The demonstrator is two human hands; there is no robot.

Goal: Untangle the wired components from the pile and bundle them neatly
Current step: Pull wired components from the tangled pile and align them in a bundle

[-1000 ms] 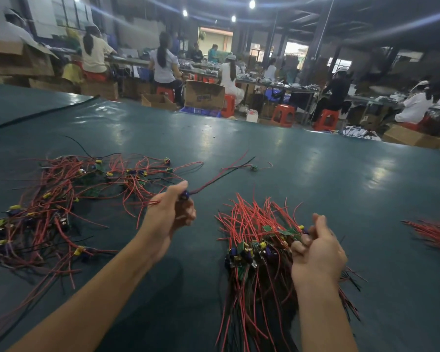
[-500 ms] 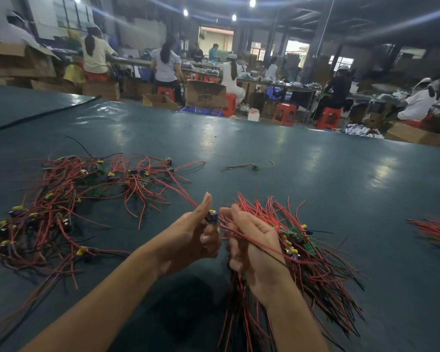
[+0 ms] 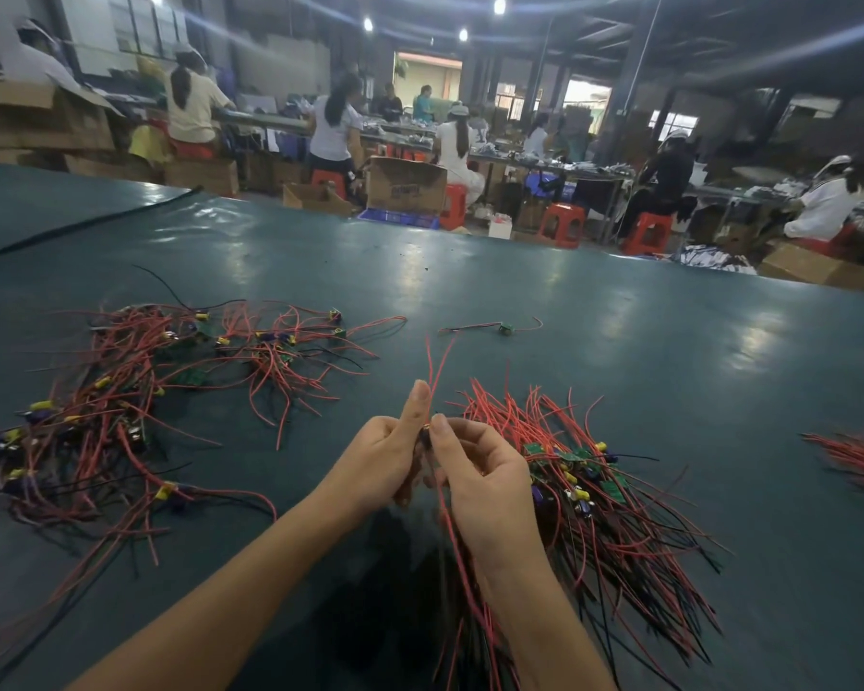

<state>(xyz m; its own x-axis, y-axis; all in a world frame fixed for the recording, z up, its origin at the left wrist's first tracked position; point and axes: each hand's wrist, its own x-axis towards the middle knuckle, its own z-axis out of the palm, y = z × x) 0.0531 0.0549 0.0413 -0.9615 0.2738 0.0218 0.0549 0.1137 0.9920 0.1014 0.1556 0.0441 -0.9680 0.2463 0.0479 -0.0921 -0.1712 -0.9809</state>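
Observation:
A tangled pile of red and black wired components with small green boards and yellow and blue parts lies at the left of the green table. A sorted bundle lies at the right, under my right forearm. My left hand and my right hand meet at the middle. Together they pinch one wired component. Its two red wires stand up past my left thumb, and another wire runs down along my right wrist.
A single loose component with red wires lies further back on the table. More red wires lie at the right edge. Beyond the table's far edge are cardboard boxes, red stools and several seated people at benches.
My left hand drew one component out of the tangled pile and brought it to the middle. My right hand came off the bundle and joined it. The component's wires now point up.

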